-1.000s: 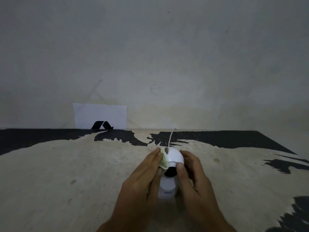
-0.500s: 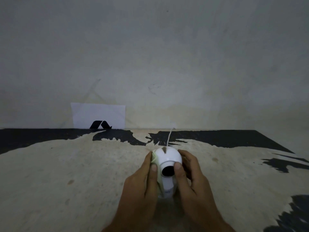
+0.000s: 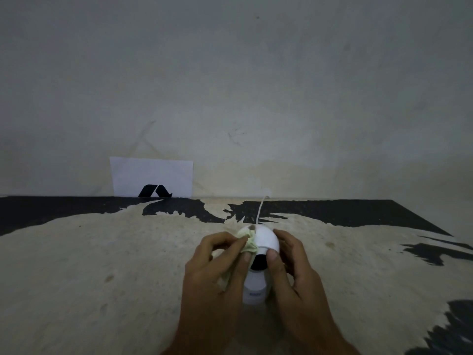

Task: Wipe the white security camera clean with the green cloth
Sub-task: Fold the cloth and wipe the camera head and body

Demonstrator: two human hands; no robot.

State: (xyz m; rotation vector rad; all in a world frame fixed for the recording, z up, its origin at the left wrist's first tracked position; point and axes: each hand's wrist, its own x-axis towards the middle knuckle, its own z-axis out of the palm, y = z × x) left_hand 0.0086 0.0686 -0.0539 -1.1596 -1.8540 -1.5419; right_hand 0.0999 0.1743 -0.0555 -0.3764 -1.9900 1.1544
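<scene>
While only the head view is on record, we take it in full. We find the camera (image 3: 261, 252) upright on the table (image 3: 102, 278), near its middle and close to the person, dark lens facing the viewer. The left hand (image 3: 217, 267) is closed on the cloth (image 3: 249, 243), pinching it between thumb and fingers and pressing it against the upper left of the dome; a further fold of cloth shows below the palm. The right hand (image 3: 294, 267) is clasped on the camera itself, thumb on the front just beside the lens, fingers around the far side. A thin white cord (image 3: 261, 210) rises from behind the dome toward the wall (image 3: 256, 85). A white sheet (image 3: 152, 176) with a black mark leans against that wall, well apart from the work.

We judge the wipe under way and incomplete: the lens face and the base appear untouched by the cloth.

Risks noted:
- The right thumb sits beside the lens; a slip would smear it.
- The dome is smooth; sideways pressure from the cloth could tip the unit if the right hand loosens.
- The cord may snag or pull if the unit is turned.
- Dim light may hide remaining dirt.

Count: one camera, one cloth, one cord, one sheet, two hands.
</scene>
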